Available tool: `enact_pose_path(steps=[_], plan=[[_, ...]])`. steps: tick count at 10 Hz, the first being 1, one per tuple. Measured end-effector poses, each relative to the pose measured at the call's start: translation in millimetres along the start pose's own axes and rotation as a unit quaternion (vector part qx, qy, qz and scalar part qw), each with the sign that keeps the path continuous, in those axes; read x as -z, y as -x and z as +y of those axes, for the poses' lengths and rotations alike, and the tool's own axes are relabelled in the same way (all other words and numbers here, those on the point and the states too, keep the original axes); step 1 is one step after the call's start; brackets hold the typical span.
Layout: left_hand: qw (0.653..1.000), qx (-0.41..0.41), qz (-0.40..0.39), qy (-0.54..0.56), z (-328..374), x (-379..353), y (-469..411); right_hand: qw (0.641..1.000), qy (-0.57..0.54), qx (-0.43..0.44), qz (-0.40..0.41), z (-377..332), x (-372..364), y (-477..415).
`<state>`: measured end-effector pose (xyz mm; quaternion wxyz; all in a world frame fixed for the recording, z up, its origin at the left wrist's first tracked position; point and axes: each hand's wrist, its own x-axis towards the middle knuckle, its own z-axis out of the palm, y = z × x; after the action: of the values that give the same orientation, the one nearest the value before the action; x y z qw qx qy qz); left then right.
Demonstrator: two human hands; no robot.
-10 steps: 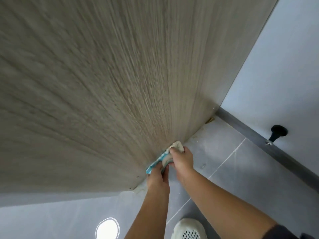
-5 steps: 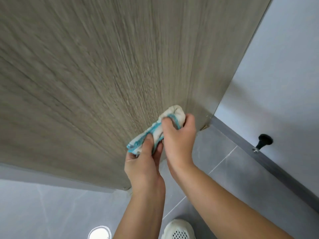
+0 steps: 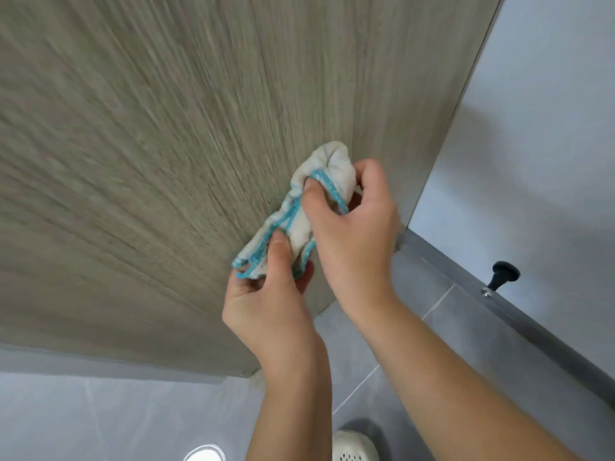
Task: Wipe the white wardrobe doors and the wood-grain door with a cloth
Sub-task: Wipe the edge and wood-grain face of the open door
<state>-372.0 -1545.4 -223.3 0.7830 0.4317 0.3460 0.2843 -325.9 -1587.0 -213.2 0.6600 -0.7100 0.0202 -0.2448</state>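
Gripping a bunched white terry cloth w/ turquoise stitched edging (image 3: 301,227) in both hands, up in front of the lower R part of the grey-brown wood-grain door (image 3: 166,161), near its R edge. Cloth is crumpled into a long roll lying diagonally. The top end is rounded and puffy, the bottom end flatter, w/ the turquoise hem looping out in folds.

My L hand (image 3: 266,314) pinches the bottom end, thumb pressed on the front, other fingers curled behind. My R hand (image 3: 359,237) clutches the top end, thumb dug into the folds, fingers wrapped round the far side. Hands are close together; can't tell if they touch. Can't tell either if the cloth is on the door face or just off it. Both forearms bare.

Door fills most of the view: matte, fine grain streaks, blurred toward the L. Its bottom edge sits just above a grey tiled floor (image 3: 416,334) w/ pale grout lines.

To the R is a plain pale wall (image 3: 549,128) w/ a dark grey skirting strip (image 3: 499,314) along its foot. A black door stopper w/ a round knob (image 3: 506,272) sticks out at the skirting's top edge.

At the bottom, the toe of a white perforated shoe (image 3: 354,449) shows between my forearms. A bright round light spot (image 3: 204,455) sits on the floor to the L of them.
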Motion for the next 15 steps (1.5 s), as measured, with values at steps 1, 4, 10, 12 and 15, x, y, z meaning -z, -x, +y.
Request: enact_pose_path(steps=[1,4,10,12,15], plan=[[0.996,0.087,0.021,0.026,-23.3,-2.8,-7.6,0.999,-0.007,-0.017,0.038,26.4,-5.4,4.9],[0.962,0.262,0.074,-0.017,-140.8,-6.7,-39.5,0.961,0.079,-0.255,0.070,162.4,19.0,4.7],[0.853,0.395,0.089,-0.329,-277.9,3.0,-99.0,0.810,0.278,-0.514,-0.048,311.4,33.7,-19.5],[0.883,0.432,0.127,-0.132,-269.0,7.4,-90.7,0.833,0.171,-0.526,0.018,309.1,34.0,-10.6],[0.944,0.323,0.070,-0.022,-183.3,-32.5,-49.4,0.940,0.108,-0.322,0.032,210.1,41.4,-39.2]])
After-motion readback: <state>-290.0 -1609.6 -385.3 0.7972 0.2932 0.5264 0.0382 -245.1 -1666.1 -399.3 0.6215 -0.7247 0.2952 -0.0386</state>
